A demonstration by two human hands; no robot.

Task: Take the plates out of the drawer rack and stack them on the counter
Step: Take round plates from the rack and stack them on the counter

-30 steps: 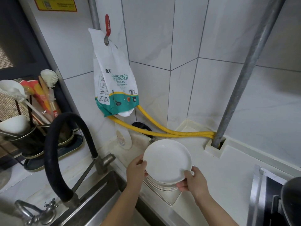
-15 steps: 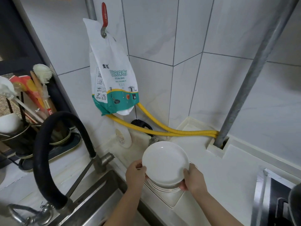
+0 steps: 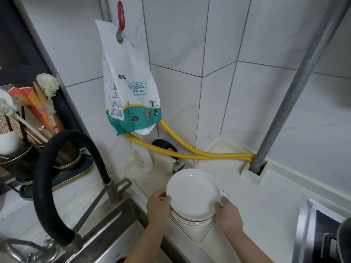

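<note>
My left hand [image 3: 158,205] and right hand [image 3: 228,215] grasp one white plate [image 3: 193,194] over the plate stack [image 3: 193,221]; black faucet [image 3: 55,186] left, yellow hose [image 3: 190,154] beyond.

A single wide-angle view looks from the person's head, forward and steeply down into a tiled wall corner. It sits close above the bench [image 3: 281,188], with the sink [image 3: 106,236] and black faucet [image 3: 57,186] at lower left and the stove edge [image 3: 322,234] at lower right. Straight lines bow near the frame edges. Both forearms enter from the bottom.
</note>
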